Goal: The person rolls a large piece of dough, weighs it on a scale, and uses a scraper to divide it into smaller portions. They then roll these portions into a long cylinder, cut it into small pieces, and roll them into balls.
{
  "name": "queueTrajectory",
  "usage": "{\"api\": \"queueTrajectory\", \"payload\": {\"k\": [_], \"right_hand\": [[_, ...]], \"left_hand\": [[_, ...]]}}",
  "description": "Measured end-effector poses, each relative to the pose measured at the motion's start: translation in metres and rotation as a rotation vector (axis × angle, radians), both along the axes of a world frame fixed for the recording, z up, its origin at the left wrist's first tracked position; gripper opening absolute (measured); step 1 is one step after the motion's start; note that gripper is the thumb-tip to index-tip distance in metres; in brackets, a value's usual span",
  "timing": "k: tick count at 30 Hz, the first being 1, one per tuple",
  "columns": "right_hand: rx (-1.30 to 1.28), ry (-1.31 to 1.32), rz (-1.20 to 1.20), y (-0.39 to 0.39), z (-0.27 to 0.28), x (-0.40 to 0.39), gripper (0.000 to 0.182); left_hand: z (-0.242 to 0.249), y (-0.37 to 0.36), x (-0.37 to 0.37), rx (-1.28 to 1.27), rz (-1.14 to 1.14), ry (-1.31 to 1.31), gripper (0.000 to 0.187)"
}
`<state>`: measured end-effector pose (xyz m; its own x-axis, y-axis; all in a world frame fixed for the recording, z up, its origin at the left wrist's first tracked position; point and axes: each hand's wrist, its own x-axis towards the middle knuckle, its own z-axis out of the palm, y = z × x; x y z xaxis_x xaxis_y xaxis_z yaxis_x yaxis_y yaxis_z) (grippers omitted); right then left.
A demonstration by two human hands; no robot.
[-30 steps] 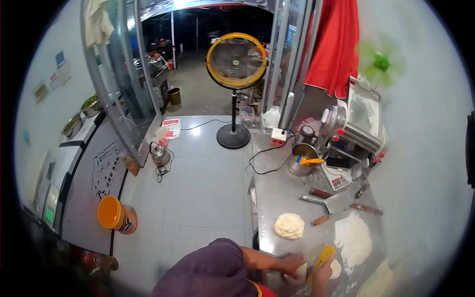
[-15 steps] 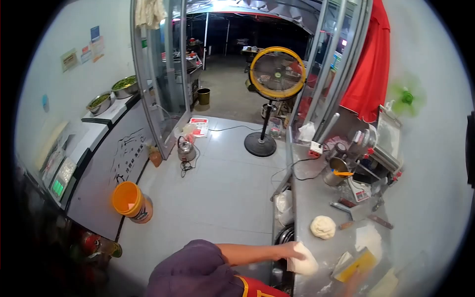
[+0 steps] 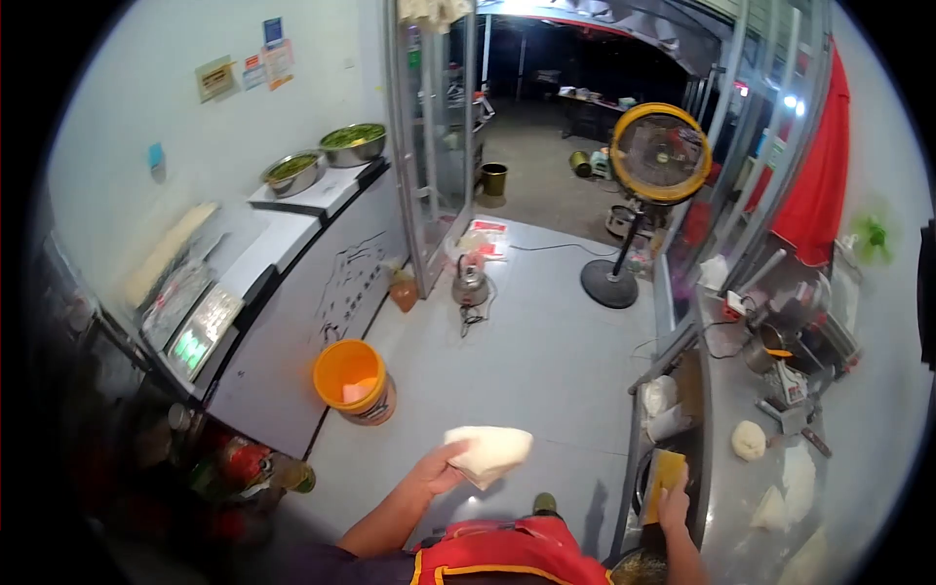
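Held out over the floor in front of me, a pale slab of dough (image 3: 489, 453) is gripped at its left edge by my left hand (image 3: 439, 470), fingers closed around it. My right hand (image 3: 673, 505) grasps a flat yellow scraper (image 3: 664, 476) beside the counter's near edge. On the metal counter (image 3: 726, 487) sit a round ball of dough (image 3: 749, 441) and a smaller dough piece (image 3: 770, 509). A white patch (image 3: 799, 483), perhaps flour or flattened dough, lies next to them.
Scrapers and tools (image 3: 792, 417) lie farther back on the counter, near a metal pot (image 3: 765, 349). An orange bucket (image 3: 349, 378), a kettle (image 3: 470, 285) and a standing fan (image 3: 661, 156) are on the floor. Bowls of greens (image 3: 353, 142) and a scale (image 3: 203, 336) occupy the left counter.
My view has turned left. My left hand has carried the dough slab leftward, off the counter and over the floor. The yellow scraper has moved from the counter to its near edge.
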<state>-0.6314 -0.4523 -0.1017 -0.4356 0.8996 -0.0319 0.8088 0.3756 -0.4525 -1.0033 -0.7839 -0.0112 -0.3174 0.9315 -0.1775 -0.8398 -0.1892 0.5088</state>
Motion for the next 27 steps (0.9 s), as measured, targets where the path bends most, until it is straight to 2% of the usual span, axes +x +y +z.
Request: {"api": "queueTrajectory", "payload": {"k": [4, 7, 8, 9, 10, 13, 16, 20, 22, 24, 27], "right_hand": [[-0.102, -0.195, 0.222, -0.021, -0.033, -0.079, 0.085], [-0.140, -0.220, 0.370, -0.033, -0.055, -0.134, 0.087], [-0.152, -0.299, 0.391, -0.030, -0.061, -0.152, 0.087], [-0.099, -0.281, 0.470, -0.024, -0.073, -0.166, 0.086], [-0.049, -0.258, 0.536, -0.016, -0.088, -0.182, 0.086], [-0.097, -0.260, 0.581, 0.006, -0.126, -0.250, 0.084], [-0.091, -0.177, 0.659, -0.005, -0.126, -0.333, 0.082], [-0.115, 0.001, 0.859, -0.026, -0.113, -0.441, 0.078], [-0.123, 0.091, 0.945, -0.035, -0.109, -0.490, 0.077], [-0.114, 0.103, 0.992, -0.046, -0.101, -0.540, 0.074], [-0.199, 0.095, 1.008, -0.075, -0.076, -0.607, 0.071]], "left_hand": [[0.002, -0.098, -0.042, 0.112, 0.298, -0.011, 0.055], [-0.025, -0.161, -0.076, 0.041, 0.692, -0.056, 0.058], [-0.021, -0.177, -0.089, 0.023, 0.784, -0.092, 0.059], [-0.009, -0.191, -0.099, 0.057, 0.836, -0.037, 0.060], [-0.017, -0.211, -0.115, 0.049, 0.909, -0.069, 0.058], [0.019, -0.253, -0.158, -0.006, 1.131, -0.016, 0.054], [0.035, -0.308, -0.214, -0.014, 1.279, 0.032, 0.051], [0.100, -0.364, -0.289, -0.133, 1.471, 0.093, 0.051], [0.125, -0.390, -0.329, -0.217, 1.580, 0.038, 0.049], [0.125, -0.432, -0.375, -0.166, 1.557, 0.056, 0.047], [0.166, -0.461, -0.424, -0.297, 1.645, 0.076, 0.045]]}}
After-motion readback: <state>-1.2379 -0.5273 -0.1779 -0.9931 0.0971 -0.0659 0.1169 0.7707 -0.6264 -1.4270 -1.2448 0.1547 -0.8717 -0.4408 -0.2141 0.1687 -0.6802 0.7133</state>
